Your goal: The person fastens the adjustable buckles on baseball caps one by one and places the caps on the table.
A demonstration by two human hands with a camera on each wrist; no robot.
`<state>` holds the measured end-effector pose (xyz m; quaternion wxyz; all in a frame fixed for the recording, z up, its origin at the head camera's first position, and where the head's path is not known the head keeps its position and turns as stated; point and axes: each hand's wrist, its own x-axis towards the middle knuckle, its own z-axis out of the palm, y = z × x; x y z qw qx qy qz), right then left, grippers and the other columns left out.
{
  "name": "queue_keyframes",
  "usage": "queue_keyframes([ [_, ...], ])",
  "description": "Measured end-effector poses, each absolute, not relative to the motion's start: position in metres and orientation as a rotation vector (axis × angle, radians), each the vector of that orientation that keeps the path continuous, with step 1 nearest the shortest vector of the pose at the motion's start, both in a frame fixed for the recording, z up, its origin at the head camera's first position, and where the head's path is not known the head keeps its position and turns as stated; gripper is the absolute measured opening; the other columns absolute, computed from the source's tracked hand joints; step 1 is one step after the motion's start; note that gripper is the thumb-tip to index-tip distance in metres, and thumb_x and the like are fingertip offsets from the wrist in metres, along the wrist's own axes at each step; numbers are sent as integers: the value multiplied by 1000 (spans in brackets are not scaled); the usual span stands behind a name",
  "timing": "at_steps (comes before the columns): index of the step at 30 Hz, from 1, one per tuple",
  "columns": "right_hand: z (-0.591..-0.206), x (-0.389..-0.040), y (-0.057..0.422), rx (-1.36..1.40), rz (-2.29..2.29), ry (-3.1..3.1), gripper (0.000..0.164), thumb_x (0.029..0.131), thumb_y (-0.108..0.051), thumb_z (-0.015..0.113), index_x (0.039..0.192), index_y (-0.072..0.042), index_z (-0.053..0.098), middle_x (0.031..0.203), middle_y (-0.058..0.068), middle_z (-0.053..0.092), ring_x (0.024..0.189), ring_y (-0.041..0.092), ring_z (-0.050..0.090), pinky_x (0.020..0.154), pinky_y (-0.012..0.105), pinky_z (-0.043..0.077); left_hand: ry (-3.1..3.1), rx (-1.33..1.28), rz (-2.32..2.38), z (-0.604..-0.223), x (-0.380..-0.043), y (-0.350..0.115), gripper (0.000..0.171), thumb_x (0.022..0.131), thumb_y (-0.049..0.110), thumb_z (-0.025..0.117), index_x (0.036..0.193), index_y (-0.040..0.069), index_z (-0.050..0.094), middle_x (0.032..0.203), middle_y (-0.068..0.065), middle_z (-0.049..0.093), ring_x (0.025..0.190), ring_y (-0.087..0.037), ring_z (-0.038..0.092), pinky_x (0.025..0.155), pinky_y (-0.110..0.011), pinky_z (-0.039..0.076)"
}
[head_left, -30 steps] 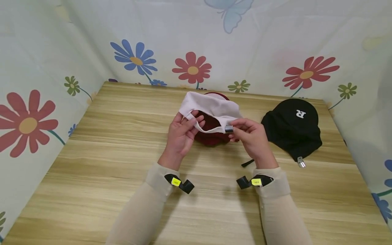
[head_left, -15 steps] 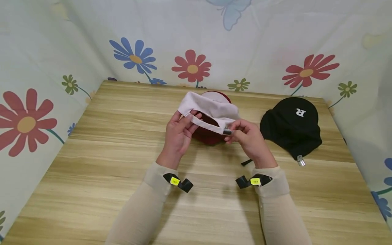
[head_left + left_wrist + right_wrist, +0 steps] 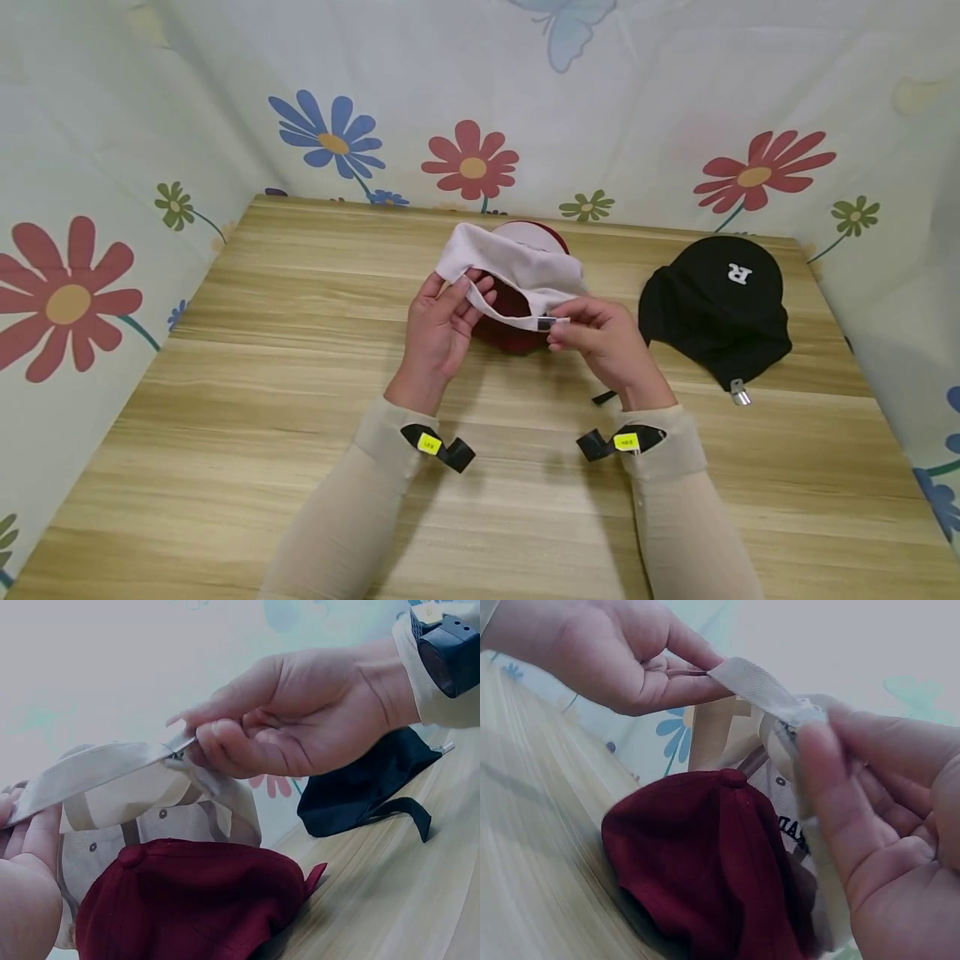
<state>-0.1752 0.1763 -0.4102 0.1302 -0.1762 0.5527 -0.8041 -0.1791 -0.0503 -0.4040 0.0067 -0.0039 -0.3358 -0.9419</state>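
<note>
Both hands hold a white cap (image 3: 510,256) above the table, its back opening facing me in the head view. My left hand (image 3: 438,333) grips the left end of the cap's back strap (image 3: 90,776), thumb on the outside and fingers inside the opening. At the strap's right end, beside a dark metal buckle (image 3: 546,322), my right hand (image 3: 611,337) pinches the strap's pale tip between thumb and fingers. A dark red cap (image 3: 697,855) sits just behind and below the white one, partly hidden by it in the head view.
A black cap (image 3: 720,308) with a white letter lies on the right of the wooden table (image 3: 285,467), its metal buckle (image 3: 740,392) at the near end. A black strap end (image 3: 603,398) shows beside my right wrist. Flower-printed curtains (image 3: 600,108) border the table.
My right hand has shifted slightly left and down along the strap; a pale tip now shows past the buckle. The strap went taut, then bowed again. My left hand keeps its hold.
</note>
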Motion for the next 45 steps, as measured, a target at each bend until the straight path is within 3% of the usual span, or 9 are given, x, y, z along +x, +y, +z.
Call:
queue_keyframes([
  [7,-419,-176,179,-545,-2437,1201,23,91,12,54,100,-1,71,91,10,72,76,16,72,71,24,59,-1036,-12,-2958,-404,-178,-52,20,99,-2,47,112,8,58,94,-6,71,86,-18,73,82,-33,59],
  [16,-415,-174,175,-571,-2366,1375,11,100,2,44,102,-2,54,88,9,69,79,17,73,73,27,60,-984,-51,-2975,-406,-179,-54,18,99,-2,46,110,5,59,93,-6,73,85,-19,73,82,-33,59],
  [21,-412,-174,172,-501,-2413,1477,16,95,8,50,104,-1,60,88,9,70,76,16,72,72,27,60,-1011,-57,-2989,-406,-178,-53,18,99,-2,46,111,5,59,94,-6,74,87,-19,73,83,-33,59],
  [26,-412,-175,170,-465,-2379,1634,24,87,15,58,92,-6,69,90,6,66,76,14,69,74,27,60,-1027,-51,-2987,-406,-178,-52,18,99,-1,47,111,5,58,95,-6,73,87,-19,73,83,-32,59],
  [31,-411,-174,168,-456,-2339,1717,9,84,4,70,88,-2,64,89,5,64,75,15,67,73,27,60,-1037,-44,-2976,-406,-177,-50,18,99,-1,47,111,6,58,95,-5,73,86,-18,73,82,-32,59],
  [37,-409,-173,165,-479,-2337,1742,15,89,9,59,86,-4,53,90,6,68,71,16,70,70,30,61,-1036,-45,-2977,-407,-176,-49,18,99,-2,47,111,5,58,95,-5,74,86,-19,73,82,-32,59],
  [45,-408,-172,165,-481,-2363,1729,21,88,16,51,84,-5,50,91,7,67,71,16,71,70,30,61,-1009,10,-3008,-407,-176,-51,19,103,9,42,115,3,55,96,-6,74,90,-18,72,84,-29,58],
])
